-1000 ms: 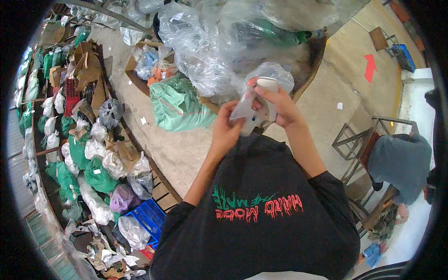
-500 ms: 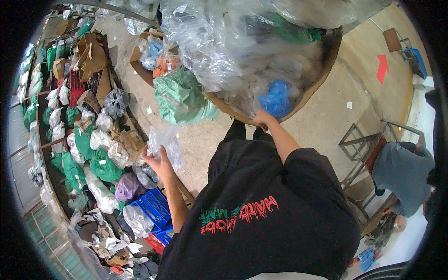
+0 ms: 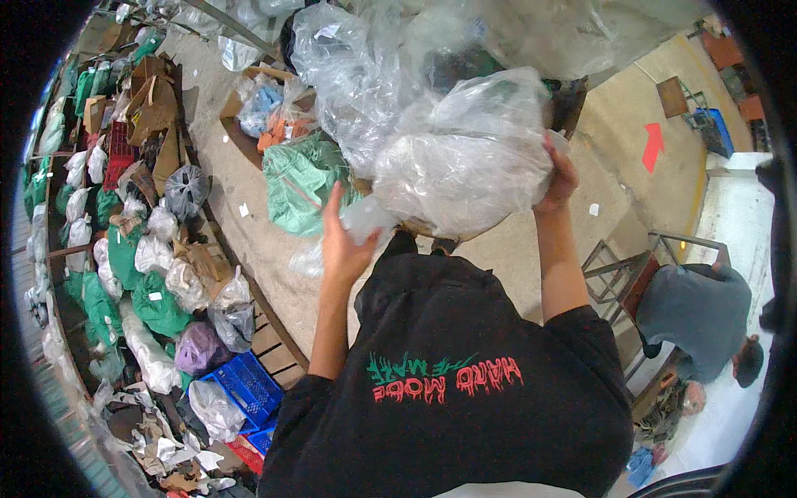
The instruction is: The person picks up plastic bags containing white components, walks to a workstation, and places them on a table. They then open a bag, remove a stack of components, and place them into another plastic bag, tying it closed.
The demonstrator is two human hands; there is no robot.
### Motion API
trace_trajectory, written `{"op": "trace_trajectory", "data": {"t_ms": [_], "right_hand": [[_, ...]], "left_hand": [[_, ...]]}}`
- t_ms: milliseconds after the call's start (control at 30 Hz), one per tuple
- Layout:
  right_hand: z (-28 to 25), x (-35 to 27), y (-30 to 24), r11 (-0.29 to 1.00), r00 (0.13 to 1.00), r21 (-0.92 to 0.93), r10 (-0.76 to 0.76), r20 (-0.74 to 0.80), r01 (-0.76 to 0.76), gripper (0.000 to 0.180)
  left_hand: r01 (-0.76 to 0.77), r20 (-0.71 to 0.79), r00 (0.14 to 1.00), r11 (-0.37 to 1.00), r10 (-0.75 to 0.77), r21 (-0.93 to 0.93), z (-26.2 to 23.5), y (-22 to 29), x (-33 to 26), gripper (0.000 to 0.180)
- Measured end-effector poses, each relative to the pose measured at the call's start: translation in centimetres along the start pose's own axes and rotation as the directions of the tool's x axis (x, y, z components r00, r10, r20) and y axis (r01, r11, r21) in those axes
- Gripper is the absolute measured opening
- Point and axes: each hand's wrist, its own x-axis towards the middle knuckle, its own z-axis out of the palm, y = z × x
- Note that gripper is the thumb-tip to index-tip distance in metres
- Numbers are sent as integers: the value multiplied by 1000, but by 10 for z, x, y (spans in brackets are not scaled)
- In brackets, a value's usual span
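Observation:
A large, crumpled bundle of clear plastic film [image 3: 465, 162] is in front of me, over the near rim of a big cardboard box. My right hand [image 3: 558, 173] grips the bundle's right side, with its fingers curled into the film. At the lower left of the bundle, my left hand [image 3: 342, 245] is raised with thumb and fingers spread apart. A smaller piece of clear film [image 3: 369, 217] shows in the gap between thumb and fingers. More thin film hangs beside the left wrist. The bundle hides most of the box's near contents.
A green woven sack [image 3: 299, 187] stands left of the box, beside a smaller carton [image 3: 237, 124] of bagged scraps. Filled bags, blue crates [image 3: 249, 386] and cardboard line the left side. A person in grey [image 3: 697, 311] bends near a metal frame [image 3: 610, 274] at right.
My right hand has come up from inside the box's near edge and now grips a film bundle. The left hand has moved right toward it. A blue bag in the box is now hidden.

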Motion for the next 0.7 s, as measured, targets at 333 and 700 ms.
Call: {"op": "trace_trajectory", "data": {"t_ms": [333, 700], "right_hand": [[9, -3, -44, 896, 950, -407, -264, -163, 179, 46], [-119, 26, -6, 567, 769, -743, -274, -577, -356, 32]], "left_hand": [[-265, -238, 953, 899, 188, -350, 30, -40, 37, 42], [-139, -468, 868, 986, 166, 93, -94, -69, 16, 38]]}}
